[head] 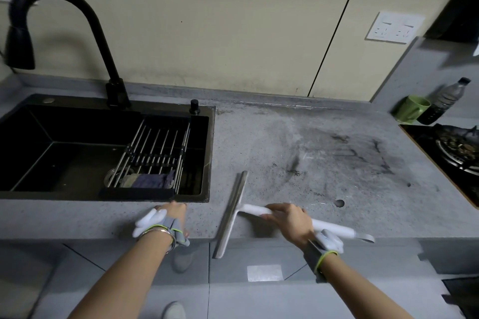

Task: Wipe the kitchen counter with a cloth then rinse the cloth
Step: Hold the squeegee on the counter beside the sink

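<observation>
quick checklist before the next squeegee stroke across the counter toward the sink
1. Right hand grips the squeegee handle: ok.
2. Blade flat along the counter: not ok, its near end overhangs the front edge.
3. Left hand out of the stroke path: not ok, it rests on the counter edge by the sink.
4. Dark smudges cleared: not ok, stains remain right of the blade.
5. Cloth ready for rinsing: ok, it lies in the sink under the rack.
6. Blade clean: cannot tell.
</observation>
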The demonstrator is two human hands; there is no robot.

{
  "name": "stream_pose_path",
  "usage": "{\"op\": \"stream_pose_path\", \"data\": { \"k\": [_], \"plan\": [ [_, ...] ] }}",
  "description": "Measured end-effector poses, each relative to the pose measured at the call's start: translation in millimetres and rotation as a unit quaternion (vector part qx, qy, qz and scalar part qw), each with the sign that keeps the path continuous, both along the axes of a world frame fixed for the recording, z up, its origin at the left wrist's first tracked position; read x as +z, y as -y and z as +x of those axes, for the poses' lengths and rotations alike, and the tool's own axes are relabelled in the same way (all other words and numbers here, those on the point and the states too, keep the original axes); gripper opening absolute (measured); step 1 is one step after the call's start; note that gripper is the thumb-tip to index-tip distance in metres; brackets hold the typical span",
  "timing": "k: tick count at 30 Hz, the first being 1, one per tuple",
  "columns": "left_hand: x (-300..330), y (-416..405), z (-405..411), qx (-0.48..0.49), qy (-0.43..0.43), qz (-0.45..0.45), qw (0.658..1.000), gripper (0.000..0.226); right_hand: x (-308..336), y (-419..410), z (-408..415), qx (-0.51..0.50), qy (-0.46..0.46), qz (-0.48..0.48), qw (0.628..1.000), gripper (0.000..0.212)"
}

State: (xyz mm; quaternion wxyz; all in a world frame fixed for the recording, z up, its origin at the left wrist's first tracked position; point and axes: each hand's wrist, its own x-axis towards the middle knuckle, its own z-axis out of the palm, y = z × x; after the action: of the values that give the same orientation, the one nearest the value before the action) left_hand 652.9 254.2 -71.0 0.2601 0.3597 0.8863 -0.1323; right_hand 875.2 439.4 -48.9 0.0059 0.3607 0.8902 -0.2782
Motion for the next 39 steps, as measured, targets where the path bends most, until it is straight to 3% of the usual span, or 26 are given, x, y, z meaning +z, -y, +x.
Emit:
{"op": "stream_pose_path", "data": {
  "k": [5, 14, 20, 27, 39],
  "plan": [
    [2.3, 1.1, 3.7, 0.010, 0.000, 0.005, 1.000, 0.068, -0.3, -14.5, 61.8, -0.040, 0.021, 0.022, 0.999, 0.028],
    [8.7, 0.6, 7.6, -0.006, -0.001, 0.006, 1.000, 0.045, -2.8, -18.3, 117.4, -0.067, 0.049, 0.027, 0.996, 0.019],
    [12.2, -2.2, 9.3, -0.007, -0.002, -0.018, 1.000, 0.060, -6.8, -12.7, 94.4, -0.041, 0.045, 0.030, 0.998, 0.022],
    [15.2, -3.7, 10.1, -0.013, -0.007, -0.023, 1.000, 0.050, -11.2, -5.2, 43.2, -0.002, 0.025, 0.013, 1.000, 0.026],
    [14.8, -2.5, 8.5, -0.022, -0.001, -0.027, 0.999, 0.072, -10.9, 13.7, -36.4, 0.035, 0.022, 0.001, 0.999, 0.033]
  ]
}}
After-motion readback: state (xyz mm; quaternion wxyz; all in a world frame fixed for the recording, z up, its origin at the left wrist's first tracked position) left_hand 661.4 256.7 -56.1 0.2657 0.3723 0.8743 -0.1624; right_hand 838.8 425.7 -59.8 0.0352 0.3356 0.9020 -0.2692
